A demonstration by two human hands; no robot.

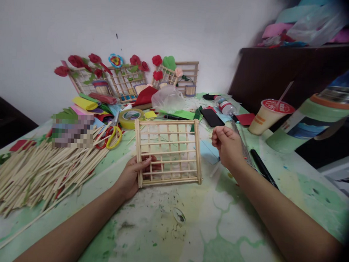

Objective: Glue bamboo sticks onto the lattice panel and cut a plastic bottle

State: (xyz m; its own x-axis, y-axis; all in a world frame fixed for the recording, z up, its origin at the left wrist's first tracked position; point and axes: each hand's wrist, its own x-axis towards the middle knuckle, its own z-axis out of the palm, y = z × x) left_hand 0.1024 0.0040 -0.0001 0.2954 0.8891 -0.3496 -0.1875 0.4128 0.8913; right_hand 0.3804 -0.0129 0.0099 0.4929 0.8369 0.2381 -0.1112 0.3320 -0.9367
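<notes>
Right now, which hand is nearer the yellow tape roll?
Left. The left hand grips the wooden frame just below the tape roll; the right hand is farther right.

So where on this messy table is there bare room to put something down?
Bare table lies near, below the lattice frame, between both forearms. Crowded: the stick pile at left, and paper, tape and flower frames behind.

Stick pile, tape roll, scissors, drink cup

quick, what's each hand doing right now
Left hand: closed on the lower left corner of the wooden lattice frame, holding it tilted up off the table.
Right hand: fingers curled shut beside the frame; whether it pinches anything cannot be told.
</notes>
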